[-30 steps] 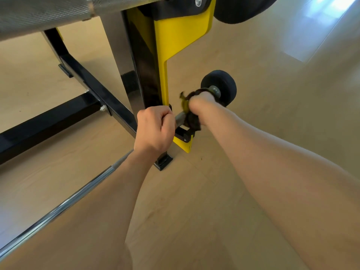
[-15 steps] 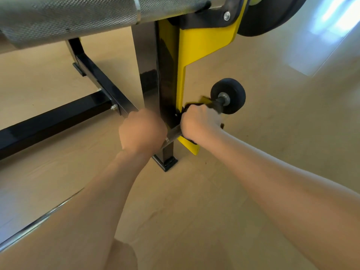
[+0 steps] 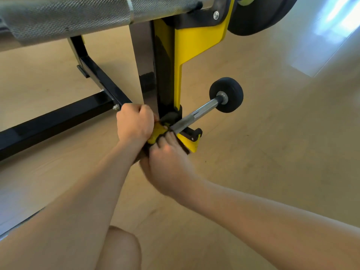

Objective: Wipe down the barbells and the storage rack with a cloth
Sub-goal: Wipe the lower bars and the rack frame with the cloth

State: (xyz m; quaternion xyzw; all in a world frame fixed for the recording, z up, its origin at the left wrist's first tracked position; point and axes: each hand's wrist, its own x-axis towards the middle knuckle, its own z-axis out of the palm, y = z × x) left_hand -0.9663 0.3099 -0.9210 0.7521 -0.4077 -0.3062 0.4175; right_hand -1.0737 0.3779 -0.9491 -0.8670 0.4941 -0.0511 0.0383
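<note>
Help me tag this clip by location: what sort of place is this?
Probably a gym or home weight room: a black-and-yellow barbell rack holds a knurled barbell with a small black plate low down, and another knurled bar with a large black plate on top.

We look down on a pale wood-look floor [image 3: 272, 172]; a bright patch of light [image 3: 329, 34] lies upper right.

Yellow, perhaps black-backed cloth [image 3: 158, 132]

The storage rack [image 3: 165, 78] stands on the wooden floor [image 3: 263, 172].
</note>
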